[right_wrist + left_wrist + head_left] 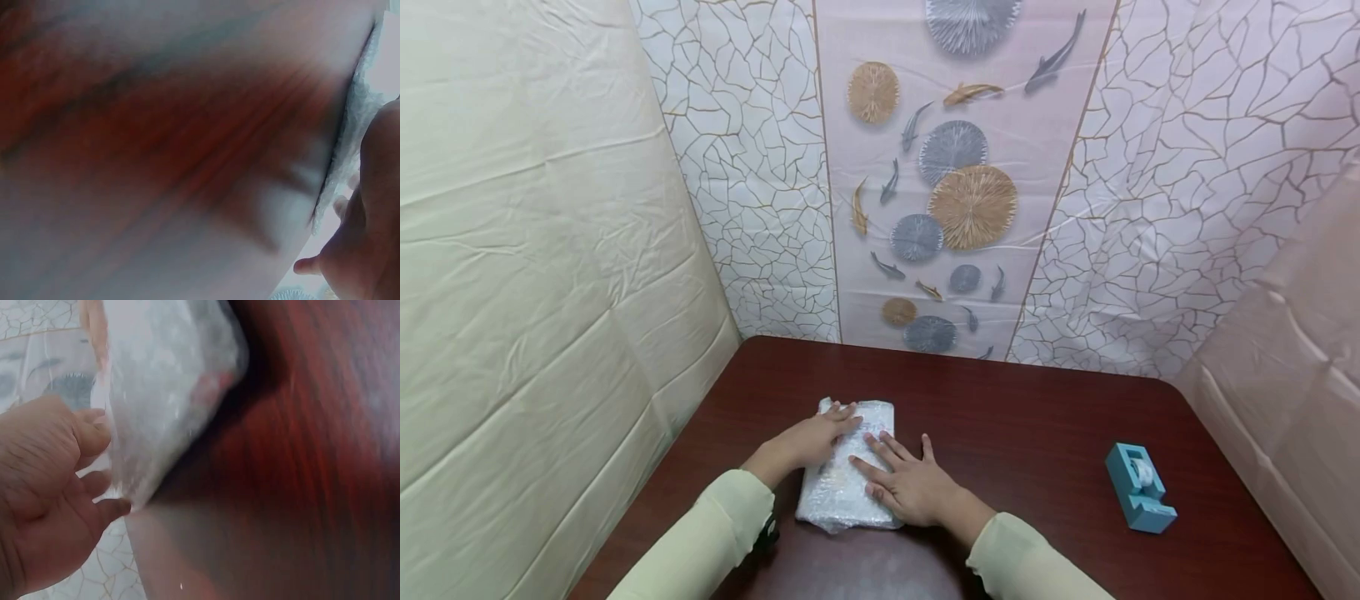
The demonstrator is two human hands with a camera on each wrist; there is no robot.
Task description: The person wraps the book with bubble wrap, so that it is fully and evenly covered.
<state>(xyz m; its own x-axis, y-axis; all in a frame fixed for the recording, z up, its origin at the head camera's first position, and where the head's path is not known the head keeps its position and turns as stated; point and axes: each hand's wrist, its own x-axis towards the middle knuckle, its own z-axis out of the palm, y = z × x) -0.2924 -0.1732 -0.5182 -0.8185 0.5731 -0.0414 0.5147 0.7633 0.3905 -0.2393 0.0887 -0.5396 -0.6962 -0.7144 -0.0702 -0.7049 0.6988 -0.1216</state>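
Note:
A flat rectangular package [835, 502] in clear bubble wrap lies on the dark red-brown table. My left hand [815, 439] rests on its upper left part, fingers stretched across the wrap. Lower and to the right, my right hand [919, 490] presses on the package with fingers spread and the thumb near its right edge. In the left wrist view, the left hand [56, 487] lies against the edge of the wrapped package [162, 381]. The right wrist view catches part of the right hand [362, 231] beside the package's wrapped side [350, 137]. What the wrap encloses cannot be made out.
A blue tape dispenser [1138, 487] with a roll of clear tape stands on the right side of the table [1015, 442]. Cream cloth [565, 275] hangs along the left, and a patterned curtain [775, 167] closes off the back.

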